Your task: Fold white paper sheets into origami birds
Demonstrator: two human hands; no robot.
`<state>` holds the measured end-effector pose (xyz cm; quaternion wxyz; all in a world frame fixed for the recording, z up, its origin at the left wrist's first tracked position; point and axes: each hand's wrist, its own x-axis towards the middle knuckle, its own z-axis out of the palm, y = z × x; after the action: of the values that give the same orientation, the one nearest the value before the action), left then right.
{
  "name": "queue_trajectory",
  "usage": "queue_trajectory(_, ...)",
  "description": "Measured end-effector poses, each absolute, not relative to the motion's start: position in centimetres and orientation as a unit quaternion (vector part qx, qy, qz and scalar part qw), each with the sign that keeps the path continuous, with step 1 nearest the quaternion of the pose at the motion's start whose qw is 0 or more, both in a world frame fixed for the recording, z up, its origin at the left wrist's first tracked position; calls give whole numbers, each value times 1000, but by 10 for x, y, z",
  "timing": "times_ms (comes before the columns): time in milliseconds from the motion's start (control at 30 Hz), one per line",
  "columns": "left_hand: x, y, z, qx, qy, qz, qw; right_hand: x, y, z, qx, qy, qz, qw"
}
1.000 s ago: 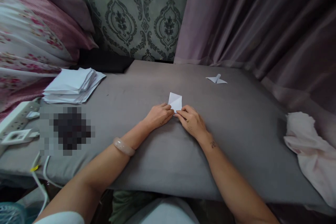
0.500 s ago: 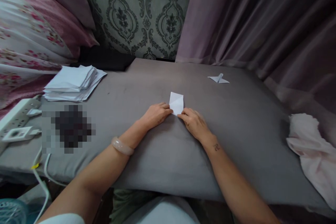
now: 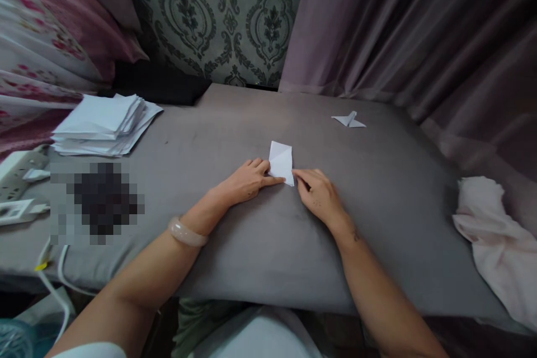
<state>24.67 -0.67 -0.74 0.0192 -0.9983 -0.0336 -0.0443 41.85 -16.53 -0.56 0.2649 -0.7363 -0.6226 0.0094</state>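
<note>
Your small folded white paper (image 3: 281, 156) lies in front of you on the grey-covered table (image 3: 251, 251), between your two hands. Your left hand (image 3: 247, 182) is at its left side, with one finger, apparently the thumb, stretched over the lower edge and the others lightly bent; you hide the paper's lower left corner. Your right hand (image 3: 319, 194) has its fingertips bunched at the right edge, but whether they pinch the paper or merely touch it, I cannot tell. Dark marks on your right wrist are too small to make out.

Farther off, right of centre, sits a folded paper figure (image 3: 351, 119). On your left is a stack of white paper (image 3: 94, 120), and nearer you a pixelated patch (image 3: 104, 196) conceals whatever lies beneath. Beside that, the frame cuts off a white power strip (image 3: 12, 178) and a white plug (image 3: 17, 211), whose dark markings are too small to read. A turquoise object (image 3: 17, 340) is cropped at the lower left corner, and a pale pink cloth (image 3: 482, 235) runs out of view at your right.
</note>
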Motion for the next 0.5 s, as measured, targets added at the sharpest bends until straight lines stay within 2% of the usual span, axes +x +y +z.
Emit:
queue_trajectory(67, 247, -8, -7, -998, -36, -41, 25, 412, -163, -8, -735, -617, 14, 282)
queue_trajectory(167, 247, -8, -6, -998, -34, -53, 15, 405, -162, -10, -733, -629, 22, 257)
queue_trajectory(500, 242, 1, -8, -986, -44, -106, -118, 404, -163, -2, -694, -692, 38, 197)
